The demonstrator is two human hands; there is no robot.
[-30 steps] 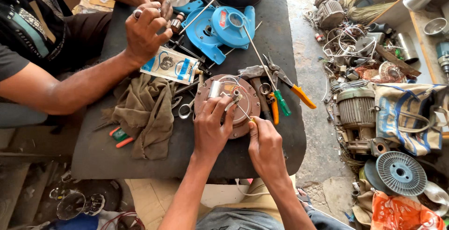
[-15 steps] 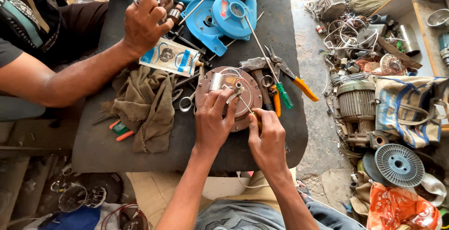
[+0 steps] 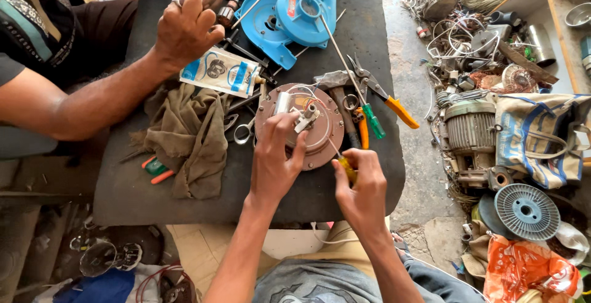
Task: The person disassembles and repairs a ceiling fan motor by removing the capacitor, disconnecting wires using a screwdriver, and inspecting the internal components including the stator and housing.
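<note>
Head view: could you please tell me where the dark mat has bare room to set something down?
The mat is bare along its near-left edge, below the rag. A smaller patch lies right of the right hand. Around the round plate and blue housings it is crowded with tools.
</note>
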